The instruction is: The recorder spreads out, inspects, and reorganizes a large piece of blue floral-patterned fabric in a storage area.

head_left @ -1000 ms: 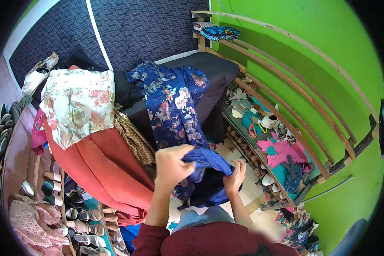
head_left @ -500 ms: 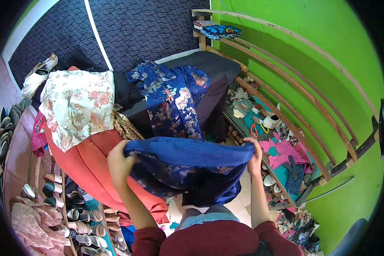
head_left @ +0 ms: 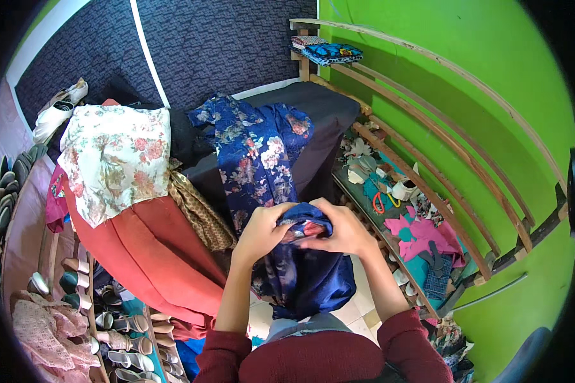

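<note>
A dark blue floral garment (head_left: pixel 306 277) hangs bunched between my hands in front of my body. My left hand (head_left: pixel 263 231) grips its gathered upper edge on the left, and my right hand (head_left: pixel 342 228) is closed round the same edge from the right. Between them the cloth forms a small opening with a red and pale print inside. Just beyond, another blue floral garment (head_left: pixel 259 153) lies over the dark-covered seat (head_left: pixel 329 108). What kind of garment I hold does not show.
At the left, a cream floral cloth (head_left: pixel 118 159) and an orange-red cloth (head_left: pixel 153 255) drape over furniture. Racks of shoes (head_left: pixel 131 341) stand lower left. On the right, a wooden-railed shelf (head_left: pixel 447 134) holds orange-handled scissors (head_left: pixel 378 203) and pink fabric scraps (head_left: pixel 421 233). Folded cloths (head_left: pixel 332 53) rest on its far end.
My hands have come together from wide apart. The garment's stretched upper edge is now gathered between them, and its lower part hangs down.
</note>
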{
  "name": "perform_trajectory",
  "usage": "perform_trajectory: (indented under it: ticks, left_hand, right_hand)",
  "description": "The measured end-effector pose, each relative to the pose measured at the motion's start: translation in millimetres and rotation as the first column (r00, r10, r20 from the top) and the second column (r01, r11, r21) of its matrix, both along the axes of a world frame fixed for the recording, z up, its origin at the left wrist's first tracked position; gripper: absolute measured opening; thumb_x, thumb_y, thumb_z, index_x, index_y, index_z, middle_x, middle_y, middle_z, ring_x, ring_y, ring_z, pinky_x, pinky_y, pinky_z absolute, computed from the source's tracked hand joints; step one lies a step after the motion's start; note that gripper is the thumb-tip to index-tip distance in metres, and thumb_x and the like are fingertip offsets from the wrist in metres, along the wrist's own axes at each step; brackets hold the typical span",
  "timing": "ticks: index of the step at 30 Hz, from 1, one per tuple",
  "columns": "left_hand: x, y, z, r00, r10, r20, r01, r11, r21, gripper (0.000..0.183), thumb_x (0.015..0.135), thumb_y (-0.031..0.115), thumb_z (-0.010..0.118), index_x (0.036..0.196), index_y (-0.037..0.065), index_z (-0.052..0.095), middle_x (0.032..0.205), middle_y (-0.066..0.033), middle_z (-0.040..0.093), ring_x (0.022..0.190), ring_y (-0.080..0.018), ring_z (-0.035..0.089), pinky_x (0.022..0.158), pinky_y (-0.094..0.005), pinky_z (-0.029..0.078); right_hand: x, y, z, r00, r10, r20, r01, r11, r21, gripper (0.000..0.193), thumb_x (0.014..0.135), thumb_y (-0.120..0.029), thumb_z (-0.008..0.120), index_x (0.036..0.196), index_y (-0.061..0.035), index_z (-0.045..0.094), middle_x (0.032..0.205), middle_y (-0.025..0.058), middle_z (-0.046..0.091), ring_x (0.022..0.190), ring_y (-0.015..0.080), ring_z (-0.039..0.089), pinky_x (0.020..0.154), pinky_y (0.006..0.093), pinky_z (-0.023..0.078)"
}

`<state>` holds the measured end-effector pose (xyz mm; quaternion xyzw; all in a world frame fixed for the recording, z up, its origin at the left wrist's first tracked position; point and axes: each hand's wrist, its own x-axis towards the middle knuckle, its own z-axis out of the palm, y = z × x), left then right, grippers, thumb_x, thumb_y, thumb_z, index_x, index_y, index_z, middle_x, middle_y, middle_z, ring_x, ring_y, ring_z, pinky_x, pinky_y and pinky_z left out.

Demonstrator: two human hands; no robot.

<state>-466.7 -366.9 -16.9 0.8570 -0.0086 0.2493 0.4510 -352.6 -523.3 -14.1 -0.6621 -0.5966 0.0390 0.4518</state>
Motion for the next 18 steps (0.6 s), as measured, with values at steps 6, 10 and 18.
perform_trajectory:
  ticks: [6,10,18]
  left_hand:
    - [14.3,-15.1,13.5,0.957,0.107,0.270,-0.145,0.981,0.126,0.022,0.067,0.002,0.064,0.089,0.000,0.063,0.073,-0.0163,0.063,0.066,-0.0271,0.064,0.057,-0.0287,0.049]
    - [11.5,-15.3,32.8,0.920,0.201,0.336,-0.253,0.960,0.117,0.027,0.060,-0.010,0.060,0.087,-0.007,0.062,0.078,-0.0117,0.065,0.072,-0.0123,0.062,0.065,-0.0240,0.049]
    - [-40.1,58.1,56.8,0.649,0.628,0.430,-0.696,0.718,0.001,0.022,0.066,-0.006,0.063,0.088,-0.004,0.062,0.076,-0.0083,0.064,0.068,-0.0108,0.059,0.065,-0.0239,0.046]
  right_hand:
    - [14.6,2.3,-40.7,0.919,-0.395,0.017,0.374,0.883,0.285,0.043,0.051,0.011,0.056,0.091,-0.0046,0.065,0.091,0.0111,0.056,0.083,0.0288,0.058,0.073,0.0340,0.046]
    - [6.8,8.5,-72.9,0.721,-0.692,-0.026,0.661,0.676,0.324,0.042,0.051,0.012,0.054,0.088,-0.0065,0.065,0.089,0.0091,0.055,0.084,0.0279,0.055,0.077,0.0332,0.044]
    - [44.8,-55.4,-187.1,0.557,-0.822,-0.115,0.809,0.569,-0.147,0.034,0.058,0.009,0.051,0.088,-0.0023,0.063,0.089,0.0161,0.062,0.088,0.0334,0.059,0.077,0.0331,0.046]
